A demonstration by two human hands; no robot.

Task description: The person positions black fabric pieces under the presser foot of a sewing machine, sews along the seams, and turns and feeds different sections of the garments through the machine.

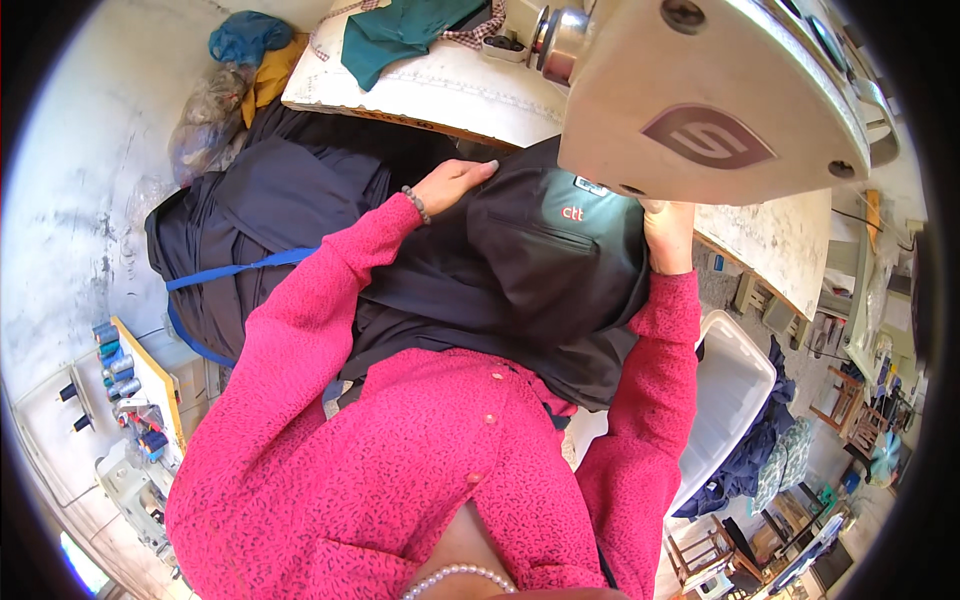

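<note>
Fingers of the left hand (455, 182) lie flat and together, pressing the dark grey pocketed fabric garment (520, 270) on the white sewing table (770, 240). Right hand (668, 232) mostly hidden under the cream metal sewing machine head (710, 100) — cannot tell its grip. Garment sits at the machine, draped into the lap; stitching looks under way, extent unseen.

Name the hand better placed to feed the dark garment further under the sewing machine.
Probably the right hand: it grips the dark garment beside the sewing machine. The left hand rests flat farther away.
</note>
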